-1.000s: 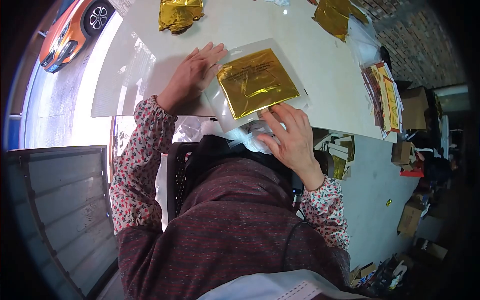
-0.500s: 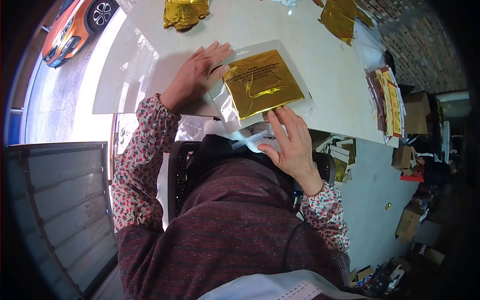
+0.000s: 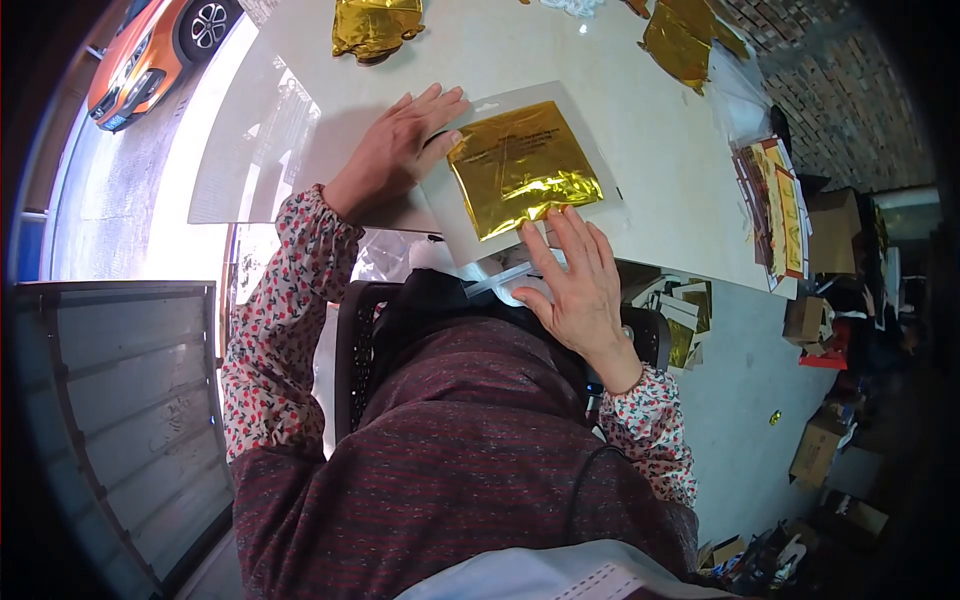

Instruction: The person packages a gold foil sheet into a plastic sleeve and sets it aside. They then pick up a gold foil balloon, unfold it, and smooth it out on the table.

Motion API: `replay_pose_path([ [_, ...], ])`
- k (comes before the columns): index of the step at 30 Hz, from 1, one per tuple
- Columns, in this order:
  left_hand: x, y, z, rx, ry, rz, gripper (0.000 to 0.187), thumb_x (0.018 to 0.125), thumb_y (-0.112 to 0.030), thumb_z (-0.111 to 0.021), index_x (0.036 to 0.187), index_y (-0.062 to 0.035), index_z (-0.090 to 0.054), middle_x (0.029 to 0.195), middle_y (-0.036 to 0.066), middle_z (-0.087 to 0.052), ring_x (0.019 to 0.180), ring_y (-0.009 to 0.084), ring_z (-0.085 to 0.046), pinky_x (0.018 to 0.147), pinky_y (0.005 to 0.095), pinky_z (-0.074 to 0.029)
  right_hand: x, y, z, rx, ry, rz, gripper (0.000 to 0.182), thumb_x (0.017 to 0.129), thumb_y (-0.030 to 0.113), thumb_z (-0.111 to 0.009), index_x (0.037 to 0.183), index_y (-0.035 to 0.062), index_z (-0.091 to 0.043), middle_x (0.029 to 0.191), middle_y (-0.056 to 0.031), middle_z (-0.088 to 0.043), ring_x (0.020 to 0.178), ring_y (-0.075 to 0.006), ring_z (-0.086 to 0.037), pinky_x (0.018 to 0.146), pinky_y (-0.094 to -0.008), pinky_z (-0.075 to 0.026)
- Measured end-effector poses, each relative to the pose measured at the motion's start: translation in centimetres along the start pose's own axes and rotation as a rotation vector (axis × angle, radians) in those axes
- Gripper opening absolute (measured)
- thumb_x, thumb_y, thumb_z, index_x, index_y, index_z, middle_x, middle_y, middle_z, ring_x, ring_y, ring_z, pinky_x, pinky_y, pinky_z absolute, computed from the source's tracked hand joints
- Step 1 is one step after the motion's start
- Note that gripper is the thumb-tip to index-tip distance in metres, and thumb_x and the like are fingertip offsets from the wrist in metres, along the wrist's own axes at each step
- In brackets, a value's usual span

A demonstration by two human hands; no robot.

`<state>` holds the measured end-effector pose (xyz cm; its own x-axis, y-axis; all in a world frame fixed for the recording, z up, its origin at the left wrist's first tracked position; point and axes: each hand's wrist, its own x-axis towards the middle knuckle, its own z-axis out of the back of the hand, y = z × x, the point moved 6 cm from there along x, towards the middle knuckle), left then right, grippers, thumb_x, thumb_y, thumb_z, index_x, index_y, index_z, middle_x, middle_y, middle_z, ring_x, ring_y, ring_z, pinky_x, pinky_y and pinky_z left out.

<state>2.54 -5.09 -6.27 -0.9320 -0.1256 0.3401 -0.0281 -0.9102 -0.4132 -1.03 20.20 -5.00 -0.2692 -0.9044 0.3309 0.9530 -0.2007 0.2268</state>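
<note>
On the table's near edge lies a clear plastic bag (image 3: 455, 228) with a folded gold foil piece (image 3: 520, 165) inside and dark print on its face. My left hand (image 3: 408, 140) rests flat at the bag's left side, fingers stretched out, the thumb on the foil's upper left corner. Across the lower edge of the foil lie the fingertips of my right hand (image 3: 575, 280), spread and pressing on the bag. The bag's lower end hangs past the table edge toward my lap.
More gold foil pieces lie on the table (image 3: 690, 200) at the back left (image 3: 375, 28) and back right (image 3: 680, 45). A stack of printed cards (image 3: 772, 210) sits at the right edge. Cardboard boxes (image 3: 832, 230) stand beyond it; an orange car (image 3: 140, 70) is outside, left.
My right fingertips have shifted slightly left along the foil's lower edge. The foil looks more pressed and creased there. My left hand stays in nearly the same place.
</note>
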Motion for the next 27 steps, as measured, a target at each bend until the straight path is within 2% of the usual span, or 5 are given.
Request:
replay_pose_path([
  [6,0.1,0.0,0.1,-0.057,-0.011,0.028,0.048,0.100,-0.033,-0.051,0.141,-0.0074,-0.050,0.147,0.016,-0.048,0.141,0.0353,-0.038,0.117,0.0482,-0.026,0.8,-0.2,-0.5,-0.043,0.062,-0.025,0.071,0.088,0.056,-0.058,0.145,0.0148,-0.048,0.145,-0.0174,-0.044,0.138,-0.0362,-0.038,0.112,-0.0511,-0.028],
  [10,0.1,-0.5,0.4,-0.046,0.010,0.022,0.048,0.099,-0.025,-0.053,0.144,-0.0072,-0.045,0.147,0.015,-0.048,0.142,0.0348,-0.037,0.119,0.0474,-0.023,1.7,-0.1,-0.5,-0.071,0.106,-0.022,0.076,0.087,0.059,-0.057,0.148,0.0151,-0.043,0.147,-0.0180,-0.042,0.140,-0.0364,-0.035,0.114,-0.0519,-0.026],
  [18,0.3,-0.8,1.0,-0.074,0.018,0.001,0.051,0.096,-0.026,-0.056,0.144,-0.0084,-0.046,0.147,0.015,-0.048,0.143,0.0349,-0.035,0.119,0.0478,-0.023,3.3,0.2,-0.5,-0.075,0.123,-0.012,0.079,0.084,0.058,-0.062,0.143,0.0085,-0.047,0.148,-0.0212,-0.041,0.140,-0.0389,-0.035,0.113,-0.0552,-0.028],
  [24,0.4,-0.8,0.7,0.018,0.013,-0.039,0.047,0.098,-0.032,-0.055,0.143,-0.0215,-0.050,0.149,0.015,-0.045,0.140,0.0369,-0.038,0.118,0.0485,-0.026,3.7,0.1,-0.9,-0.063,0.089,-0.042,0.079,0.084,0.058,-0.062,0.144,0.0095,-0.046,0.148,-0.0203,-0.041,0.140,-0.0394,-0.034,0.113,-0.0563,-0.027],
  [27,0.3,-0.7,0.5,0.113,0.031,-0.065,0.046,0.098,-0.033,-0.054,0.143,-0.0231,-0.051,0.151,0.015,-0.043,0.141,0.0362,-0.038,0.118,0.0489,-0.026,3.8,0.1,-1.0,-0.067,0.102,-0.063,0.078,0.086,0.057,-0.061,0.148,0.0129,-0.042,0.152,-0.0189,-0.036,0.141,-0.0380,-0.032,0.114,-0.0546,-0.026],
])
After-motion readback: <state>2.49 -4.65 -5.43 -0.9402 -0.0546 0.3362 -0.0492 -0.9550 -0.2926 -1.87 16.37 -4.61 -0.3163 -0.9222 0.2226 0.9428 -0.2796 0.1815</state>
